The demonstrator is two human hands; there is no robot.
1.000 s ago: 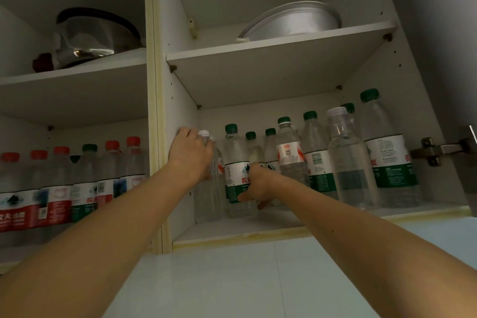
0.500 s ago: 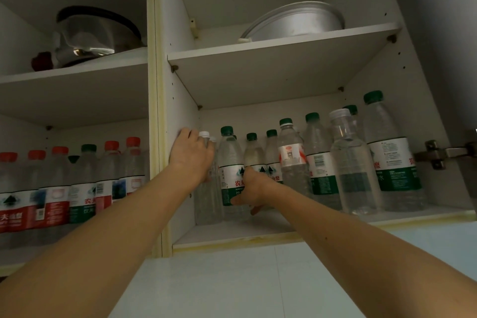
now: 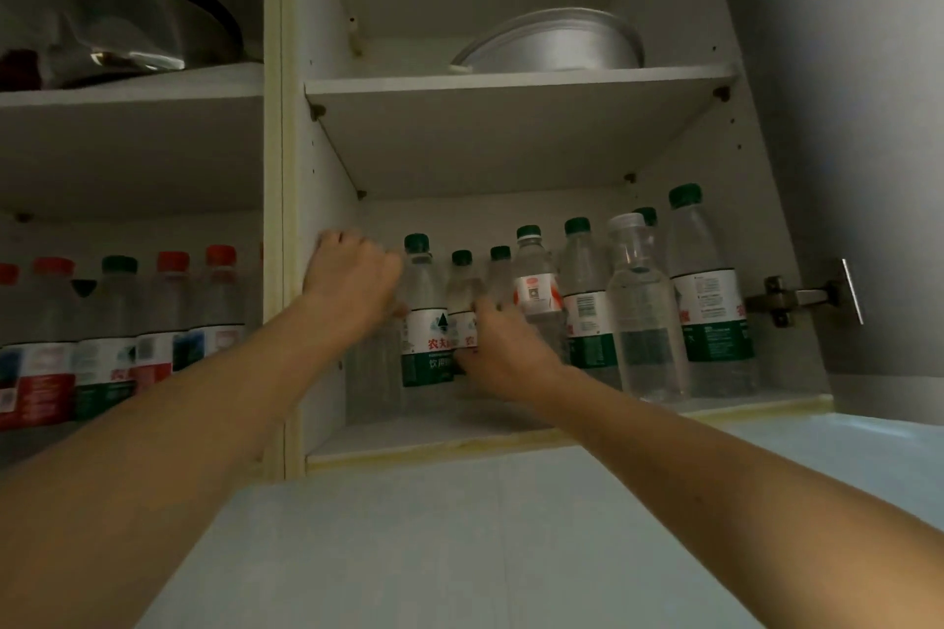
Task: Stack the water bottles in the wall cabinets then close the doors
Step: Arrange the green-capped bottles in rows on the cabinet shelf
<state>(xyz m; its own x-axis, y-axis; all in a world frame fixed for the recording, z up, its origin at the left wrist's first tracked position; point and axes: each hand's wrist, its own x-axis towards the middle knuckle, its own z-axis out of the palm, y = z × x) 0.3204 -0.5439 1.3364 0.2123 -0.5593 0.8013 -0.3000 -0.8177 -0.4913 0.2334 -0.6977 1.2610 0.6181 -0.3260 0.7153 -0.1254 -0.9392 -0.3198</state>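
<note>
Clear plastic bottles (image 3: 633, 312) fill both lower shelves. Left hand (image 3: 352, 281) grips one at nine o'clock; right hand (image 3: 498, 347) holds a green-labelled bottle (image 3: 426, 322). Doors unclosed.

The white lower shelf (image 3: 434, 434) of the right cabinet carries upright clear plastic water bottles (image 3: 641, 322), mostly green-capped, toward 3 o'clock; the white upper shelf (image 3: 511, 82) bears what looks like a grey metal basin (image 3: 557, 41).
</note>
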